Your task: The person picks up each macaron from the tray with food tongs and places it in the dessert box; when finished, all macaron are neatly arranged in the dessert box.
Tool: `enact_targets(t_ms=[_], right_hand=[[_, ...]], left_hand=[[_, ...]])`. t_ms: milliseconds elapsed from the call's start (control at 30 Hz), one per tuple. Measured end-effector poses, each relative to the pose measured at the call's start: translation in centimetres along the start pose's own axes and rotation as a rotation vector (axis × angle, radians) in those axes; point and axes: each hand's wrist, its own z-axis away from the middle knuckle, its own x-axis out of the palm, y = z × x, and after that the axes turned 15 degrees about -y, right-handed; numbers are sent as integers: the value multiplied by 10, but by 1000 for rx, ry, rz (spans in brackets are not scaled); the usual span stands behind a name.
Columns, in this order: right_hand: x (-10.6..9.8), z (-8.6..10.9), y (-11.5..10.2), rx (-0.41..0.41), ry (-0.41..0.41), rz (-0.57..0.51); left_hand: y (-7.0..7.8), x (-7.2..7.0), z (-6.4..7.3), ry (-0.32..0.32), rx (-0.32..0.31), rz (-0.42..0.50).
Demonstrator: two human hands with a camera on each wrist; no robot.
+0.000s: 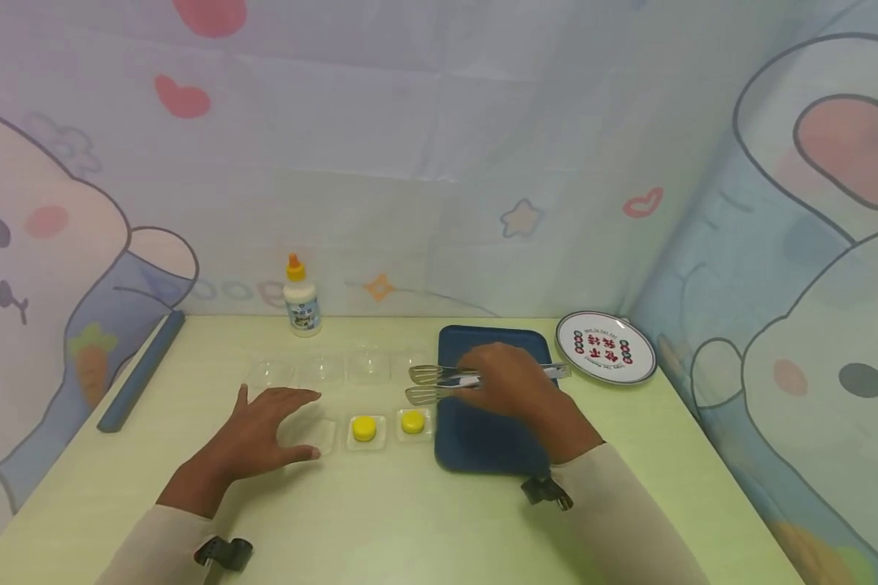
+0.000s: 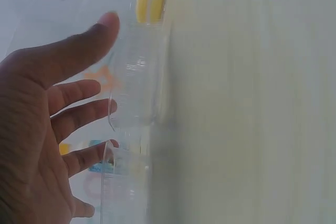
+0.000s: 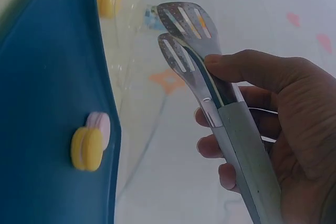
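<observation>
My right hand (image 1: 512, 383) grips a pair of metal tongs (image 3: 249, 163) above the blue tray (image 1: 475, 451); their slotted ends point left, with nothing between them. On the tray lie a yellow macaron (image 3: 87, 149) and a pink macaron (image 3: 101, 124), which the head view does not show. Two small clear boxes to the tray's left each hold one, a yellow macaron (image 1: 363, 428) and another yellow macaron (image 1: 413, 421). My left hand (image 1: 252, 435), fingers spread, is beside a clear plastic box (image 1: 323, 437) of the same row; whether it touches the box I cannot tell.
Behind the front boxes stands a back row of clear plastic compartments (image 1: 320, 370). A glue bottle (image 1: 303, 305) with an orange tip is at the table's back. A printed plate (image 1: 606, 348) lies right of the tray. Along the left edge rests a blue-grey bar (image 1: 142, 374).
</observation>
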Motion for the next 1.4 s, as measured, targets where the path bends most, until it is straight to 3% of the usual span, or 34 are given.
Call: enact_targets(t_ms=[600,900,1400], right_hand=[[20,52,62,217,5,-49],[26,67,72,317,5,-61],[27,73,79,343,-14,-42]], left_hand=[[-1,7,13,66,-6,-7],[-4,14,16,102,-12,-39],[-3,20,14,141,-3,-107]])
